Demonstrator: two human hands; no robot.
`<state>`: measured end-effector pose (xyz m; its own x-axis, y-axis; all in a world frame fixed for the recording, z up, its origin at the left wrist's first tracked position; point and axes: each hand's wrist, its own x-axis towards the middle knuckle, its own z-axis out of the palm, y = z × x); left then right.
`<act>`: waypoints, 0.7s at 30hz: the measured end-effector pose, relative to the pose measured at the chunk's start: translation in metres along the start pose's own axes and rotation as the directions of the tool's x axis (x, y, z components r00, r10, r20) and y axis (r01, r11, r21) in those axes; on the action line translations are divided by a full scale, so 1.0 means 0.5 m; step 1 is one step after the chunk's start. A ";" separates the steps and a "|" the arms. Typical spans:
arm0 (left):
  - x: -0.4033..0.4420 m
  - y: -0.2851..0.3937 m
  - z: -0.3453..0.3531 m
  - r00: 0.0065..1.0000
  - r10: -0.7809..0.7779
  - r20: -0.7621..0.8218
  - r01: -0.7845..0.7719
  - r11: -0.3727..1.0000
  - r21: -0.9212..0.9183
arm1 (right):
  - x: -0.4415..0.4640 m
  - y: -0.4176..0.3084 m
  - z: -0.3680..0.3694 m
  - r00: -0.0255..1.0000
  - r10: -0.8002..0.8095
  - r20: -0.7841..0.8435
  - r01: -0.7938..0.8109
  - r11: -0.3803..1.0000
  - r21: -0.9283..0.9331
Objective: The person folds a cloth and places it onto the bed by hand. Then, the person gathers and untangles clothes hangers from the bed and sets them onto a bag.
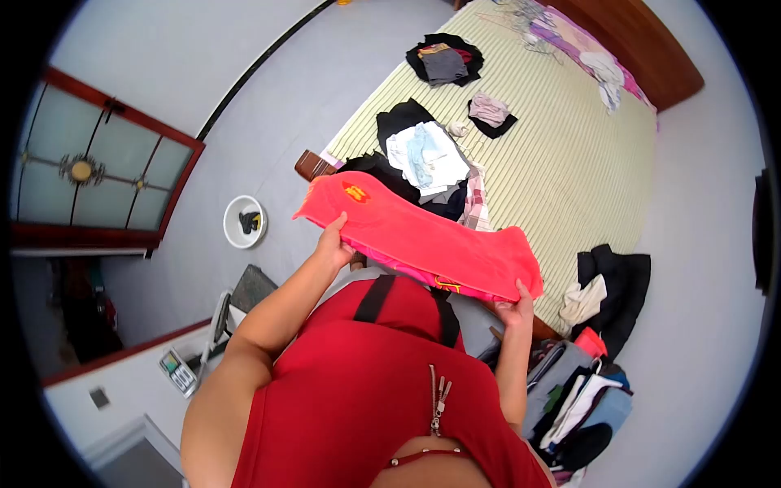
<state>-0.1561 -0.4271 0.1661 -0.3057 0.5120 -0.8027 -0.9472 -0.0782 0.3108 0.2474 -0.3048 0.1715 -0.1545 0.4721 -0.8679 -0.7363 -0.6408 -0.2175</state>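
Note:
A folded coral-red towel [423, 232] stretches between my two hands in front of my body, with yellow print near its left end and a pink patterned underside. My left hand [333, 241] grips its lower edge on the left, thumb on top and the other fingers hidden beneath. At the right-hand corner my right hand [516, 307] pinches the same edge between thumb and fingers. Just beyond the towel, a pile of clothes with a white garment [439, 167] on top lies on the bed.
The bed [561, 179] has a striped mat. Dark folded clothes [443, 61] and a pink cloth [489, 108] lie on it. A black garment [622, 285] and stacked clothes [578, 407] are at right. A white basin [245, 222] and brown box [313, 165] are left.

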 end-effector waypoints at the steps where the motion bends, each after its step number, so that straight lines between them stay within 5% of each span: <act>1: 0.015 0.032 -0.013 1.000 -0.016 0.002 0.016 1.000 0.007 | -0.001 0.034 0.009 1.000 -0.006 -0.003 0.006 1.000 0.012; 11: 0.079 0.371 -0.125 0.996 0.017 -0.090 -0.008 0.995 0.101 | 0.037 0.344 0.163 0.993 0.121 -0.007 -0.121 0.992 0.041; 21: 0.007 0.458 -0.160 0.982 0.128 -0.138 -0.131 0.991 -0.014 | 0.083 0.421 0.289 0.987 0.123 0.100 -0.115 0.990 -0.088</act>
<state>-0.3818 -0.5117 0.1937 -0.4345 0.3749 -0.8190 -0.9004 -0.1569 0.4058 -0.0092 -0.3329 0.1543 -0.3093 0.4477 -0.8390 -0.6528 -0.7415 -0.1551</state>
